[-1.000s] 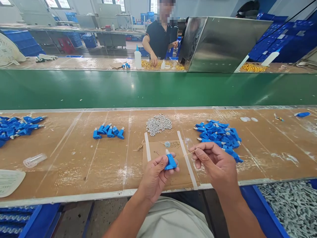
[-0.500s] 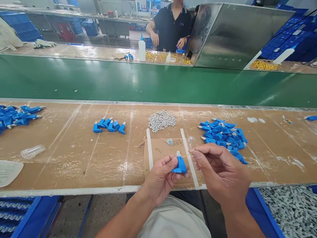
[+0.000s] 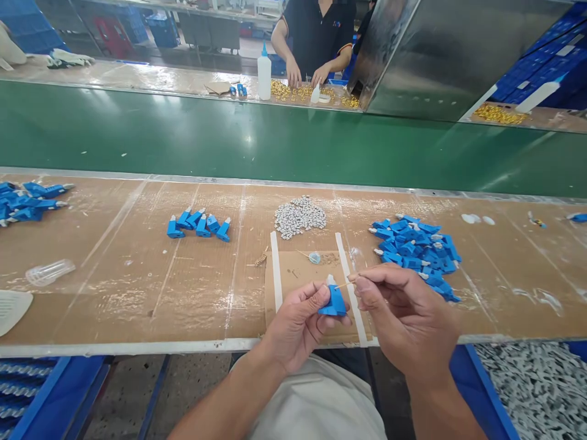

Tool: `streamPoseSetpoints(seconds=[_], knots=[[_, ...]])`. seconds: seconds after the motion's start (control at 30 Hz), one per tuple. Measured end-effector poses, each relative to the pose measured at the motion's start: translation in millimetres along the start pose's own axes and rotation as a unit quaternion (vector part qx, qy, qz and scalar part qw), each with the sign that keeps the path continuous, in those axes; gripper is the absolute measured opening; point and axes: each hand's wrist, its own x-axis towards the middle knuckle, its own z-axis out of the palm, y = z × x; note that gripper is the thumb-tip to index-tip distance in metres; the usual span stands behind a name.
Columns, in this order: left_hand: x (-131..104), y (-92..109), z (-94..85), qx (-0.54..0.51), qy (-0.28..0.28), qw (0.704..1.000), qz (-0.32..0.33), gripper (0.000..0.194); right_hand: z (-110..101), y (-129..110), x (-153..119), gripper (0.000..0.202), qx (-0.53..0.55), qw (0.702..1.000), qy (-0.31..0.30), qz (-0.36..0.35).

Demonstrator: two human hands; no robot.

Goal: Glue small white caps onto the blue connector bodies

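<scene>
My left hand pinches a blue plastic part with a whitish tip, held above a cardboard pad. Between the thumb and fingers of my right hand is a thin wooden stick, like a toothpick. Its far end meets the blue part just below the whitish tip; whether it touches or enters a hole I cannot tell. On the pad lies a small clear cap with another thin stick by it. Beyond the pad is a pile of small grey pieces.
Blue parts lie in a pile at right, a small group at centre left and another pile far left. A green belt runs behind the table. Across it, a co-worker handles gold pieces. A bin of grey parts stands lower right.
The camera view has shifted slightly, tilting downward. My hands keep nearly the same hold, stick against the blue part. Across the belt, the co-worker's hands have come down to the gold pieces.
</scene>
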Motion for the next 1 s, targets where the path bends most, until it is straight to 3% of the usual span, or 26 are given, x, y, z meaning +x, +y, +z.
streamPoseSetpoints(seconds=[0.23, 0.63, 1.0], knots=[[0.4, -0.8, -2.4, 0.008, -0.001, 1.000, 0.001, 0.023, -0.1, 4.5, -2.5, 0.009, -0.007, 1.000, -0.005, -0.001], [1.6, -1.0, -6.2, 0.050, 0.022, 0.997, 0.047, 0.022, 1.8, 4.9, -0.7, 0.025, 0.012, 0.993, -0.005, -0.114], [1.8, 7.9, -5.0, 0.059, 0.040, 0.996, 0.061, 0.019, 5.4, 6.5, -0.2, 0.027, 0.055, 0.990, -0.021, -0.131]])
